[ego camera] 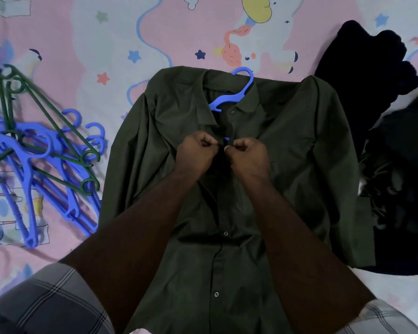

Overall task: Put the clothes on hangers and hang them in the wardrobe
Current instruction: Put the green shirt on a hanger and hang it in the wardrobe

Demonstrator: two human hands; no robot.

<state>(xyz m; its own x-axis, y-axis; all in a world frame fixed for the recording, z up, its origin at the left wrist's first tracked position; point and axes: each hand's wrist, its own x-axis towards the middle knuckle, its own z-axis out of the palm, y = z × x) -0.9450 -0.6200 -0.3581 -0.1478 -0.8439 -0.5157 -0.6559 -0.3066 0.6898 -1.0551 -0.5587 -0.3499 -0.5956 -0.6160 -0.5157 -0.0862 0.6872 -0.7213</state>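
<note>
A dark green button-up shirt point(287, 145) lies flat on the bed, collar away from me. A blue hanger point(234, 97) sits inside it, its hook and neck poking out of the collar. My left hand point(196, 153) and my right hand point(249, 155) are side by side at the upper chest. Each pinches an edge of the shirt's front placket just below the collar. Lower down, the shirt front is closed with two buttons showing.
A pile of blue and green hangers point(41, 153) lies on the bedsheet point(106, 39) to the left. A heap of black clothes point(396, 141) lies on the right, touching the shirt's sleeve. Checked fabric on my legs shows at the bottom corners.
</note>
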